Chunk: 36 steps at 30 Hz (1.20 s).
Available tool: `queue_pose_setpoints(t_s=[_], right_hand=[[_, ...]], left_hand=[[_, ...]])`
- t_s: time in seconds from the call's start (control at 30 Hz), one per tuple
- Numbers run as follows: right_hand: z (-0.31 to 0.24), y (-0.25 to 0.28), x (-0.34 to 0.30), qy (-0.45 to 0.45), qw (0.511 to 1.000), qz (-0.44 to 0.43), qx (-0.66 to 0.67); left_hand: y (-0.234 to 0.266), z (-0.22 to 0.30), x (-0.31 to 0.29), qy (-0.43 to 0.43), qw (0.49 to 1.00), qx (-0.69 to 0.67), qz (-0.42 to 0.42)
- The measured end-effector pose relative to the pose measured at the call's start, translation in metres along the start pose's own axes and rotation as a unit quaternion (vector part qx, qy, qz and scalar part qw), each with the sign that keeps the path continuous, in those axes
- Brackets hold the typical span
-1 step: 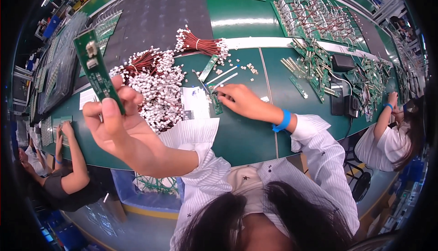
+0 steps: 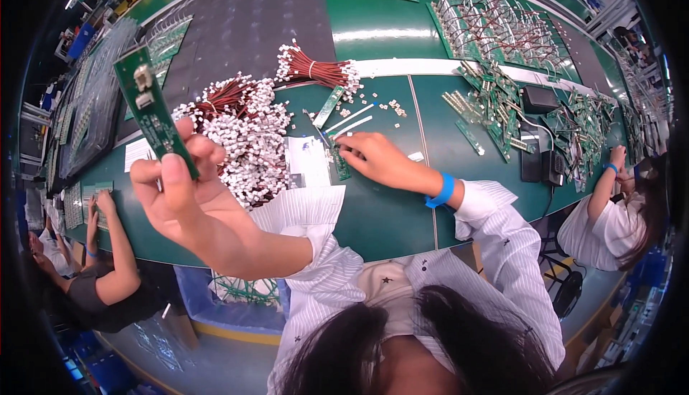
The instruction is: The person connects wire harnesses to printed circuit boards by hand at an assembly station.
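Note:
My left hand (image 2: 194, 194) is raised over the left part of the table, thumb and fingers closed on the lower end of a narrow green circuit board (image 2: 152, 108). The board stands tilted and bears two small pale connectors. My right hand (image 2: 377, 159) rests low over the table, its fingers drawn together next to a small green board strip (image 2: 341, 165). What those fingers pinch, if anything, is hidden. Just beyond them lie another green board strip (image 2: 328, 106), two thin white strips (image 2: 353, 121) and several loose small connectors (image 2: 395, 105).
A heap of white-plugged cables (image 2: 251, 143) lies between my hands, with a tied red cable bundle (image 2: 316, 70) behind. Boards pile up (image 2: 495, 108) on the right beside black adapters (image 2: 531, 154). Co-workers sit at both sides. A blue-lined bin (image 2: 204, 294) stands below the table edge.
My right hand has shifted very slightly to the left. The left hand and its circuit board have hardly moved.

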State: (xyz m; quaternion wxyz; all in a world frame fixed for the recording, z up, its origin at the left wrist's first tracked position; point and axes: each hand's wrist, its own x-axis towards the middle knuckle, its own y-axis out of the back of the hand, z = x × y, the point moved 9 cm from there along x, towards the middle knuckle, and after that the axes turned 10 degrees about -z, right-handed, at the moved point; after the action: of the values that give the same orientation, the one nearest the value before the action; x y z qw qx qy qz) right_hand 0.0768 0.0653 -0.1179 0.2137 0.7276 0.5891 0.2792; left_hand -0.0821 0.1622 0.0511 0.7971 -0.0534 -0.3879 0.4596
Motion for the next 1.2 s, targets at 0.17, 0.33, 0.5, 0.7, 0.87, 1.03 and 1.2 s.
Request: queue_pose_setpoints(t_s=[0.17, 0.33, 0.5, 0.7, 0.87, 1.03, 1.2], right_hand=[[0.002, -0.002, 0.012, -0.012, 0.998, 0.044, 0.042], [0.002, 0.009, 0.017, -0.05, 0.98, 0.052, 0.183], [-0.034, 0.092, 0.001, 0.046, 0.959, 0.21, 0.183], [-0.071, 0.151, -0.022, 0.122, 0.889, 0.267, 0.35], [-0.07, 0.148, -0.028, 0.088, 0.893, 0.157, 0.413], [-0.071, 0.156, -0.032, 0.07, 0.915, 0.163, 0.363], [-0.072, 0.16, -0.036, 0.069, 0.917, 0.19, 0.344]], left_hand=[[-0.003, -0.002, 0.002, -0.007, 0.999, -0.038, 0.0], [-0.016, -0.019, 0.005, 0.023, 0.996, -0.083, -0.025], [-0.054, -0.043, 0.002, 0.075, 0.99, -0.103, -0.059], [-0.091, -0.054, -0.008, 0.104, 0.982, -0.073, -0.141], [-0.112, -0.083, -0.021, 0.181, 0.959, -0.011, -0.217], [-0.131, -0.089, -0.027, 0.199, 0.948, 0.069, -0.238], [-0.132, -0.095, -0.029, 0.195, 0.949, 0.041, -0.244]])
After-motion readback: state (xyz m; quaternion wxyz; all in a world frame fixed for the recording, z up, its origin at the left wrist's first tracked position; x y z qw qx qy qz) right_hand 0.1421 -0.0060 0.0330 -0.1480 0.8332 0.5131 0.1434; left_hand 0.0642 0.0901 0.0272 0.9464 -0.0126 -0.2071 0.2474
